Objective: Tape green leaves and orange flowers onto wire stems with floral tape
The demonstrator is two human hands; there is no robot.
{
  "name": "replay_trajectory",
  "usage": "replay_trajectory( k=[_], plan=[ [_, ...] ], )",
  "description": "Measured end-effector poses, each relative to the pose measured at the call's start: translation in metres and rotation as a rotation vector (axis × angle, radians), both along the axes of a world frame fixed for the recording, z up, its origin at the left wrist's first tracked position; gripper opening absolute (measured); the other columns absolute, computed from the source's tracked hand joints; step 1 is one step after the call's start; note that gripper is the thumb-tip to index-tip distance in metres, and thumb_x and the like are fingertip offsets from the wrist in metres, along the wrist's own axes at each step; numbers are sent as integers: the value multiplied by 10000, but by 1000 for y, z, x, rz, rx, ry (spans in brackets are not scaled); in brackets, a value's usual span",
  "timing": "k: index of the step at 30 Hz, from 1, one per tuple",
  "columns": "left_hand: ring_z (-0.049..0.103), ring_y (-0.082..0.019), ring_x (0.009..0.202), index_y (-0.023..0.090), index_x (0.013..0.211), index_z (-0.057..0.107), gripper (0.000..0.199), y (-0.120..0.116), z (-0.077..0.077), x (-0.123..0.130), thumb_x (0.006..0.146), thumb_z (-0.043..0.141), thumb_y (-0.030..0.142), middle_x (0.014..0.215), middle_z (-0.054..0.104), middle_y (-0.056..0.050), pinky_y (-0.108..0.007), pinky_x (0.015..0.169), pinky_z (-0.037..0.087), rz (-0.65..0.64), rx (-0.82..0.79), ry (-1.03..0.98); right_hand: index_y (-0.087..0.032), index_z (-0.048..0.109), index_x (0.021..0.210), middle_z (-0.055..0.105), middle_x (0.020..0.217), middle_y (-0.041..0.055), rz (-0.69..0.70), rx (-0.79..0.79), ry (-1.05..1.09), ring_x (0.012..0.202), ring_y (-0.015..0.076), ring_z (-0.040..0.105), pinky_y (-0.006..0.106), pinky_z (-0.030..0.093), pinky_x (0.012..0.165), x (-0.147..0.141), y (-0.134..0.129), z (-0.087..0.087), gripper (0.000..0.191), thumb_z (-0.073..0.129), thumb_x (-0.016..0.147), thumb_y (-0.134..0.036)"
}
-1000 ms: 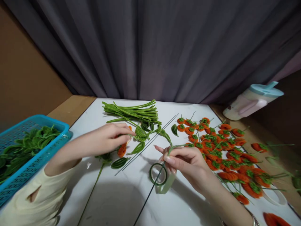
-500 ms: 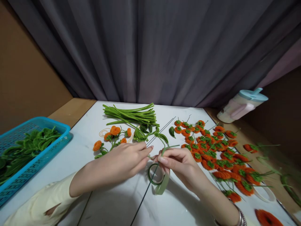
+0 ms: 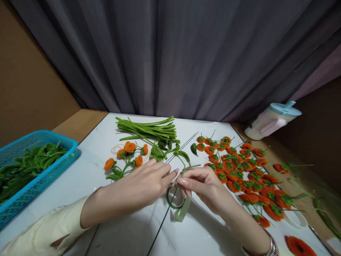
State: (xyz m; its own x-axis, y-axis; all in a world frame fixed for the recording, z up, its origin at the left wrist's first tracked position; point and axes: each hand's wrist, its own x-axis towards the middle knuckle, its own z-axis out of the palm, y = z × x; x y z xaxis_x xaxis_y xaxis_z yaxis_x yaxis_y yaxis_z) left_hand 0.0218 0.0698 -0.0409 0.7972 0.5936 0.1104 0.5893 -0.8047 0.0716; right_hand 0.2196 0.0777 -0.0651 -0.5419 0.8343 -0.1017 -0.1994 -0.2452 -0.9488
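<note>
Between thumb and fingers, my right hand (image 3: 202,185) pinches a green stem (image 3: 183,164) with leaves (image 3: 183,155) at its far end. A dark thin wire (image 3: 163,223) runs down from the pinch toward the near edge. Beneath the fingers of that hand hangs a roll of green tape (image 3: 182,209). My left hand (image 3: 149,183) is close on the left, back of the hand up, fingers bent together near the stem's lower end; what its fingertips hold is hidden.
Orange flowers with green centres (image 3: 239,167) cover the right side. Orange blooms on stems (image 3: 125,160) and green stems (image 3: 149,128) lie behind my left hand. A blue basket (image 3: 60,177) of leaves stands left, a lidded cup (image 3: 274,119) back right.
My left hand has shifted slightly right and its fingers have curled in closer to my right hand. The view has moved a little.
</note>
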Motion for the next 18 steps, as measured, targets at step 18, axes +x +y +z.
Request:
replay_trajectory(
  k=[18],
  plan=[
    [538, -187, 759, 126, 897, 595, 251, 8, 2, -1, 965, 354, 107, 786, 621, -60, -372, 781, 402, -171, 267, -74, -132, 654, 559, 560, 520, -8, -14, -28, 19, 519, 89, 483, 224, 366, 521, -1, -3, 3, 251, 743, 739, -283]
  ],
)
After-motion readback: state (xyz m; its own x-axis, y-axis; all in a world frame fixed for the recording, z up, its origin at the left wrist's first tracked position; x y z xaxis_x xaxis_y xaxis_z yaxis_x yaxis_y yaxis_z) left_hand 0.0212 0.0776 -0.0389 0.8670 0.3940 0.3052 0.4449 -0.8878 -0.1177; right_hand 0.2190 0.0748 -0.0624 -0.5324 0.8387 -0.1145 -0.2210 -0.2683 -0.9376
